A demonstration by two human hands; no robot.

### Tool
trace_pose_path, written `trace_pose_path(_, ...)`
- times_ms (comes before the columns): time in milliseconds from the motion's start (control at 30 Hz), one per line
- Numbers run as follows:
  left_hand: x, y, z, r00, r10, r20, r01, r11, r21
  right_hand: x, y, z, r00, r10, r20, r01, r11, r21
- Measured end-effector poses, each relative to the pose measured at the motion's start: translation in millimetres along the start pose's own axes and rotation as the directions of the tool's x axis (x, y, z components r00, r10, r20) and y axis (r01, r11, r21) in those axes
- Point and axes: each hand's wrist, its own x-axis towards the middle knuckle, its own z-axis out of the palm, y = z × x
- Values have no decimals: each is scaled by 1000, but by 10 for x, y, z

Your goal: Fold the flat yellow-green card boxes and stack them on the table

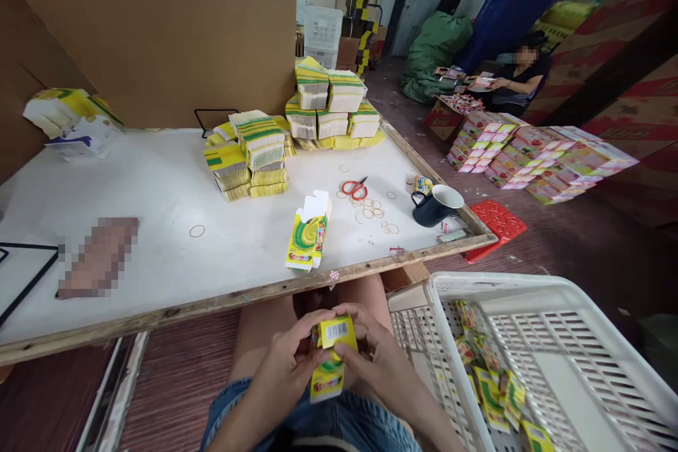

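Observation:
A small yellow and green carton with a barcode on its upper panel is held above my lap between both hands. My left hand grips its left side, the thumb pressed on the front. From the right, my right hand closes on it, thumb near the barcode panel's lower edge. Another such carton, with white flaps standing up at its top, lies on the white table in front of me. To my right, several yellow packets lie in a white plastic basket.
Bundled flat cartons are stacked on the table, with more bundles behind. Red-handled scissors, rubber bands and a dark mug lie toward the right. A red stool stands beyond the corner. A person sits behind stacked pink boxes.

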Motion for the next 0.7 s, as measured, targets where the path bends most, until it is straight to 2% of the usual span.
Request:
trace_pose_path(133, -40, -34, 13, 999, 37, 17, -37, 998, 42, 33, 38, 60, 993, 18, -116, -53, 950, -309)
trace_pose_path(233, -37, -20, 9, 999, 22, -26, -22, 1000, -16, 44, 78, 103, 986, 12, -168, -84, 899, -430)
trace_pose_path(300, -20, 4, 3, 999, -6, -49, 2, 996, -89, 35, 95, 118, 985, -5, -173, -72, 897, -435)
trace_pose_path(400, 10, 21, 15, 998, -32, -63, 19, 979, -202, 12, 111, 120, 982, -98, -163, 27, 921, -389)
trace_pose_path(500, 30, 10, 94, 998, -15, -66, -1, 971, -239, -3, 122, 117, 949, -204, -242, 130, 948, -292)
trace_pose_path(567, 42, 19, 167, 999, 23, -48, -32, 978, -208, -31, 118, 80, 937, -210, -279, 154, 966, -210)
trace_pose_path(633, 73, 61, 193, 997, 79, -11, -80, 989, -128, -104, 88, -45, 919, -227, -323, 152, 959, -241)
trace_pose_path(667, 102, 93, 169, 994, 114, -3, -114, 992, -46, -163, 61, -152, 887, -267, -377, 142, 934, -327)
trace_pose_path(700, 144, 130, 111, 988, 152, -16, -150, 986, 72, -235, 25, -285, 833, -335, -441, 119, 886, -448)
